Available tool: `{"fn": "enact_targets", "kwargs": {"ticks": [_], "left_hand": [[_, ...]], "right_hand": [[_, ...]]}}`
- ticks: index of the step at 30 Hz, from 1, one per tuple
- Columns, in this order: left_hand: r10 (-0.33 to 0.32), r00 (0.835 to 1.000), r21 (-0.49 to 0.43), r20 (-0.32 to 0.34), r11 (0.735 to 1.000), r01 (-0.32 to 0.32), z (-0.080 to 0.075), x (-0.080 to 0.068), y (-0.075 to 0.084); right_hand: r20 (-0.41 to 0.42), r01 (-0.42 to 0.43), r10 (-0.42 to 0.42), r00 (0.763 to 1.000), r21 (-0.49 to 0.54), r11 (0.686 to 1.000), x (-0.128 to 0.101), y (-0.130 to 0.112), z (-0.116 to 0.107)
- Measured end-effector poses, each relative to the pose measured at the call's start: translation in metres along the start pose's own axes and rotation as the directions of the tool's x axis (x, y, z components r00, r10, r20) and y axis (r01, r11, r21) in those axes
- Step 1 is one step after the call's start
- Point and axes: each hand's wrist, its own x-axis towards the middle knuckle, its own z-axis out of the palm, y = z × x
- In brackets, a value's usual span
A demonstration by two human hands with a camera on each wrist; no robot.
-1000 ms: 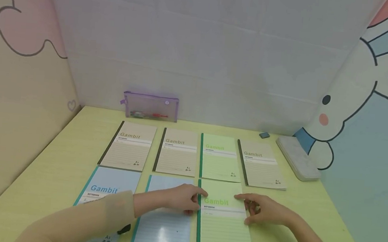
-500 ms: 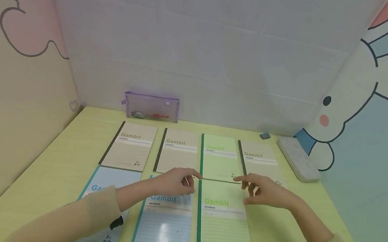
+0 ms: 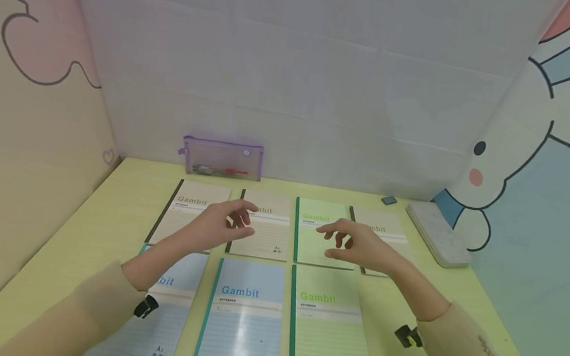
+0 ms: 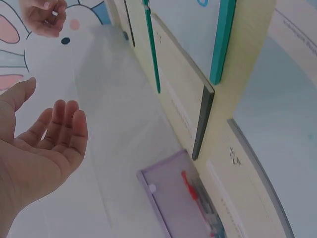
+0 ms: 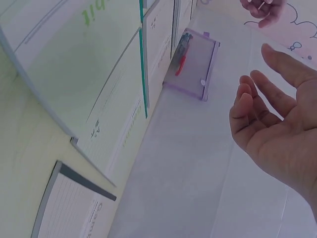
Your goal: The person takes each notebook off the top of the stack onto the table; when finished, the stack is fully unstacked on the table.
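Both hands raised over notebook rows
Left hand [image 3: 223,223] and right hand [image 3: 355,245] empty, fingers loosely spread, above tan notebook [image 3: 260,237] and green notebook [image 3: 312,247].

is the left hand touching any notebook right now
Apart. The left wrist view shows the left hand open in the air, palm bare, with a clear gap to the notebooks.

A child's study corner: cartoon rabbit wall panels [image 3: 544,137], notebooks [image 3: 249,309] on a pale desk [image 3: 84,240].
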Motion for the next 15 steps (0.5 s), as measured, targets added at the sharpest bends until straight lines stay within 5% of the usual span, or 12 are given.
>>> {"fn": "enact_targets", "kwargs": {"ticks": [8, 15], "left_hand": [[-0.015, 0.994, 0.09, -0.111, 0.996, 0.025, -0.035, -0.005, -0.027], [-0.055, 0.985, 0.077, -0.161, 0.995, 0.068, -0.057, -0.009, -0.056]], "right_hand": [[-0.142, -0.023, 0.03, 0.989, 0.054, 0.998, 0.038, -0.017, 0.016], [-0.192, -0.051, 0.083, 0.978, 0.169, 0.984, 0.073, -0.028, 0.033]]}}
